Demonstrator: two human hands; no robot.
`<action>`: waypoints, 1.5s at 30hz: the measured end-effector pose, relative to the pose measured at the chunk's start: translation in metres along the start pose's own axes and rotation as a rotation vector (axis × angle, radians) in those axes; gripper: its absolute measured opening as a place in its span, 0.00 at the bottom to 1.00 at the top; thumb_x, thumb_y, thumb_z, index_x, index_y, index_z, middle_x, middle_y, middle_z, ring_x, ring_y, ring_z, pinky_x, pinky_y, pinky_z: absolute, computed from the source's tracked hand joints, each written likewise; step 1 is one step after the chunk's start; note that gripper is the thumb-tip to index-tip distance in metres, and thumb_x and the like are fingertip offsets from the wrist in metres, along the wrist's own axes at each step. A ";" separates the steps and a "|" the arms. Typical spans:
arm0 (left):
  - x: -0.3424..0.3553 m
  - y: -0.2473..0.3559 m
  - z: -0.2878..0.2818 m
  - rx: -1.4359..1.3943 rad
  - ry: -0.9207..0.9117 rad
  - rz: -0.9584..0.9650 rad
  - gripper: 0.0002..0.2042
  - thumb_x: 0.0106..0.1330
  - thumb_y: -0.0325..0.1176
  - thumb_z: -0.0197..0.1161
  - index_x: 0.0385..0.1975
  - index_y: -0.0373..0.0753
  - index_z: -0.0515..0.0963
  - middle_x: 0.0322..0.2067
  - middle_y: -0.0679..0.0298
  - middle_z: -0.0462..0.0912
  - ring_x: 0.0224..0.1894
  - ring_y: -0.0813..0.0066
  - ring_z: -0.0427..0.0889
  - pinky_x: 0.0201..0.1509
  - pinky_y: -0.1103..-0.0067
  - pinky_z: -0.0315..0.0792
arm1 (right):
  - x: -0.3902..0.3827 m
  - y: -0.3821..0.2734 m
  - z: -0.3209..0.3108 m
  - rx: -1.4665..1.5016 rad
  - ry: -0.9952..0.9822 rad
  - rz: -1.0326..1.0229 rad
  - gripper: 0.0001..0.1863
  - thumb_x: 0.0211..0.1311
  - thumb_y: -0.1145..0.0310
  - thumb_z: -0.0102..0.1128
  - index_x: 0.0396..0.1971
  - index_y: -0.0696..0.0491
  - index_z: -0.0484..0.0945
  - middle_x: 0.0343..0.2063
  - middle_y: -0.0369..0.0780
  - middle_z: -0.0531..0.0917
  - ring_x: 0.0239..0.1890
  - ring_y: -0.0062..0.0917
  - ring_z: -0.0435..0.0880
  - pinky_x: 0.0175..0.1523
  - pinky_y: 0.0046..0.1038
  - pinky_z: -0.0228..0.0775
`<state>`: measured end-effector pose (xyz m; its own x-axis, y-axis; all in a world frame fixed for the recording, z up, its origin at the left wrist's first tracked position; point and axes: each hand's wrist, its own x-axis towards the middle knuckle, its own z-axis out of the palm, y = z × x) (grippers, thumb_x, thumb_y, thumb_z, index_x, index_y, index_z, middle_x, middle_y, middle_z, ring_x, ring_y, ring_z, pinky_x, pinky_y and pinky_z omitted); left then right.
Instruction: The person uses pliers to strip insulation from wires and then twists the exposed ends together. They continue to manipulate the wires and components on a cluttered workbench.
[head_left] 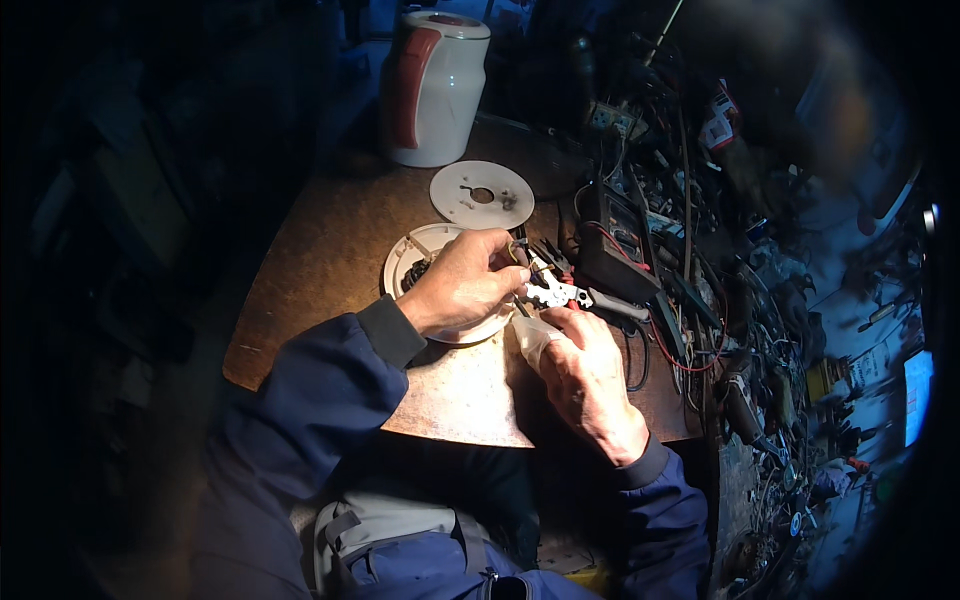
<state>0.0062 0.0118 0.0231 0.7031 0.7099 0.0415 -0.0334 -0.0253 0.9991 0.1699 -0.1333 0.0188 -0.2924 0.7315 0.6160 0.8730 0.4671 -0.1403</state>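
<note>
My left hand [465, 280] reaches over a round white kettle base [398, 262] and covers much of it. Its thumb and forefinger pinch a small dark part with a thin yellowish wire [541, 267]. Close by on the right, my right hand [585, 375] is closed around a pale, translucent-handled tool [535, 338]. A narrow dark shaft points from that handle toward the left fingertips; its kind is unclear. Just beyond the right knuckles lie wire strippers [555, 293] with grey handles. Dark coiled parts show inside the base beside my left hand.
A white electric kettle [445, 95] with a red handle stands at the table's far side. In front of it lies a stained white disc [482, 212] with a central hole. A dark meter [612, 235] with red leads sits right of the strippers. Cables and tools crowd the right side.
</note>
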 end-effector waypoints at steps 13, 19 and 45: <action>-0.005 0.011 0.001 -0.071 0.022 0.025 0.06 0.76 0.29 0.58 0.42 0.32 0.78 0.34 0.63 0.84 0.30 0.86 0.78 0.33 0.87 0.74 | 0.058 0.007 -0.068 0.704 0.068 0.584 0.06 0.70 0.75 0.63 0.39 0.63 0.79 0.28 0.36 0.82 0.28 0.14 0.79 0.35 0.18 0.74; 0.002 0.006 -0.005 -0.059 -0.040 0.091 0.11 0.78 0.33 0.55 0.47 0.32 0.79 0.36 0.64 0.85 0.36 0.83 0.83 0.40 0.83 0.81 | 0.079 0.063 -0.025 1.197 0.152 0.755 0.07 0.67 0.75 0.65 0.41 0.63 0.82 0.28 0.38 0.85 0.25 0.17 0.84 0.30 0.17 0.76; -0.009 0.009 -0.003 0.043 0.037 0.062 0.13 0.69 0.26 0.67 0.50 0.29 0.80 0.45 0.63 0.85 0.45 0.80 0.84 0.53 0.80 0.79 | 0.046 0.075 0.019 1.567 0.089 0.763 0.09 0.67 0.77 0.65 0.43 0.65 0.80 0.35 0.42 0.86 0.34 0.23 0.87 0.43 0.28 0.86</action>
<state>-0.0021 0.0075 0.0316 0.6741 0.7313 0.1037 -0.0448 -0.0997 0.9940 0.2140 -0.0551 0.0216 0.0364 0.9953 0.0896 -0.3938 0.0967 -0.9141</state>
